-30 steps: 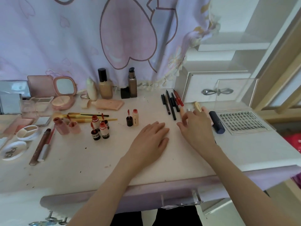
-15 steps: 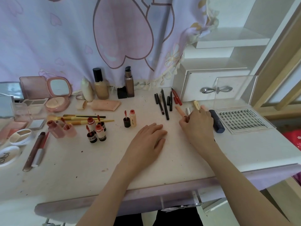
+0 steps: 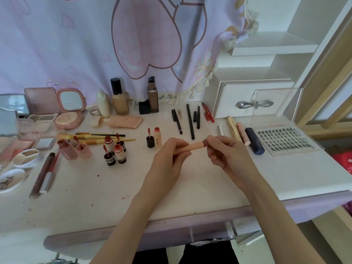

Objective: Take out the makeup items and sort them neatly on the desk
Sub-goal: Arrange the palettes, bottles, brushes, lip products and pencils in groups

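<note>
A peach lipstick tube [image 3: 196, 146] with a brown end is held level above the middle of the desk [image 3: 91, 191]. My left hand [image 3: 169, 159] grips its peach end and my right hand [image 3: 224, 151] pinches its brown end. Behind my hands lie black pencils [image 3: 190, 121] and red pens [image 3: 208, 114]. To the right lie a silver stick [image 3: 220, 130], a gold tube [image 3: 233, 128], a pink tube [image 3: 243, 133] and a navy tube [image 3: 254, 141].
Lip glosses [image 3: 114, 149], brushes [image 3: 99, 137], compacts [image 3: 67, 111] and palettes fill the left side. Foundation bottles [image 3: 119, 99] stand at the back by the curtain. A clear lash tray [image 3: 285, 140] and a white drawer box [image 3: 253, 100] sit at right.
My right hand has lifted the peach tube from the row at right and brought it to the centre. My left hand rose off the desk and took hold of its other end.
</note>
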A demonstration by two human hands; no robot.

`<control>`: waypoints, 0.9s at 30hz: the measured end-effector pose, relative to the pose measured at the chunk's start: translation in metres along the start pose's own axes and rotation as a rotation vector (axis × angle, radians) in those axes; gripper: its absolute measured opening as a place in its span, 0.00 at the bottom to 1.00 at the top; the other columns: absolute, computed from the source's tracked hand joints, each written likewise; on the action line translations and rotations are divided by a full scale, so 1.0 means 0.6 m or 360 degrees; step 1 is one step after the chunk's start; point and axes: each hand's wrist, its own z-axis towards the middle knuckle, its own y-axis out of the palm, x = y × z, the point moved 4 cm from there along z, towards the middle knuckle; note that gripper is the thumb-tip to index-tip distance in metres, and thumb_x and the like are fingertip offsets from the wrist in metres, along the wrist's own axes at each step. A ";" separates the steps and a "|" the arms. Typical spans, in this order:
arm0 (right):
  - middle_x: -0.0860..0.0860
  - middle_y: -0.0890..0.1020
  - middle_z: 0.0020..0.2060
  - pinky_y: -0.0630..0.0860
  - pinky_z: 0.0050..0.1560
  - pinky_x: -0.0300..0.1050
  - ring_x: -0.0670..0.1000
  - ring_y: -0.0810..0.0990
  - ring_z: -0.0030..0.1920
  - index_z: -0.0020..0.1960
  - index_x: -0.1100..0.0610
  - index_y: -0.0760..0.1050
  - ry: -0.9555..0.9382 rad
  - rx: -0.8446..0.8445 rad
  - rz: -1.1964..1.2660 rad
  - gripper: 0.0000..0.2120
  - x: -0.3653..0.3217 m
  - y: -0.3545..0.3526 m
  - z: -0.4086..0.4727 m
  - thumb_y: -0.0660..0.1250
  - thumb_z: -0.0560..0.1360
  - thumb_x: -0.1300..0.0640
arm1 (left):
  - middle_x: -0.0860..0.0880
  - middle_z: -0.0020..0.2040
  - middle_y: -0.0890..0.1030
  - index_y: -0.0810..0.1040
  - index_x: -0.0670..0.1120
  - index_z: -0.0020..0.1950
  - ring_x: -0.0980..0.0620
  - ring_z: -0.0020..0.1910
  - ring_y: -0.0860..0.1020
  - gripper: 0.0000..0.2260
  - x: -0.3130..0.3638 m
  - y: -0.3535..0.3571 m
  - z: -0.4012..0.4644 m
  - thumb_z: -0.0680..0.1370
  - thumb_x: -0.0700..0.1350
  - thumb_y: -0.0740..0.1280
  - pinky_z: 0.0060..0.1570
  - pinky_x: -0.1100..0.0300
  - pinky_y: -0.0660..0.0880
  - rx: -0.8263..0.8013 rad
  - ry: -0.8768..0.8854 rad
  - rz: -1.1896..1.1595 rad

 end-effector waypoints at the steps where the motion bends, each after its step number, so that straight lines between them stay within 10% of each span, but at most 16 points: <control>1: 0.51 0.74 0.26 0.63 0.24 0.33 0.45 0.68 0.25 0.40 0.62 0.81 0.0015 0.0004 0.0044 0.11 0.004 0.003 -0.001 0.68 0.70 0.54 | 0.58 0.40 0.74 0.70 0.50 0.50 0.65 0.38 0.72 0.06 0.001 -0.001 -0.001 0.77 0.41 0.65 0.39 0.74 0.68 0.0017 -0.0002 0.0012; 14: 0.47 0.68 0.22 0.59 0.25 0.35 0.45 0.62 0.24 0.45 0.62 0.78 -0.0294 -0.0173 0.0010 0.09 0.006 0.008 -0.002 0.64 0.71 0.56 | 0.56 0.28 0.66 0.66 0.54 0.34 0.58 0.27 0.65 0.16 -0.007 -0.002 0.004 0.81 0.44 0.52 0.31 0.70 0.64 -0.0011 -0.0133 0.0194; 19: 0.55 0.73 0.29 0.62 0.26 0.37 0.48 0.66 0.28 0.42 0.60 0.79 -0.0109 -0.0086 -0.0025 0.09 0.009 0.001 -0.003 0.61 0.76 0.66 | 0.51 0.35 0.76 0.66 0.55 0.50 0.56 0.31 0.74 0.10 -0.006 0.004 -0.003 0.74 0.53 0.65 0.33 0.65 0.72 -0.0132 -0.0135 0.0126; 23: 0.47 0.67 0.22 0.57 0.22 0.36 0.45 0.60 0.22 0.37 0.58 0.73 -0.0005 0.0008 -0.0126 0.13 0.012 -0.003 -0.005 0.62 0.78 0.53 | 0.54 0.36 0.76 0.67 0.54 0.47 0.56 0.32 0.73 0.08 0.000 0.004 -0.007 0.74 0.54 0.65 0.32 0.67 0.71 -0.0138 -0.0016 0.0264; 27: 0.45 0.76 0.24 0.62 0.24 0.36 0.44 0.65 0.24 0.44 0.58 0.71 -0.0096 0.0058 -0.0138 0.07 0.005 -0.007 -0.003 0.59 0.79 0.62 | 0.58 0.31 0.70 0.69 0.52 0.43 0.59 0.28 0.68 0.07 -0.005 0.005 -0.004 0.76 0.54 0.62 0.32 0.72 0.67 -0.0125 -0.0064 0.0320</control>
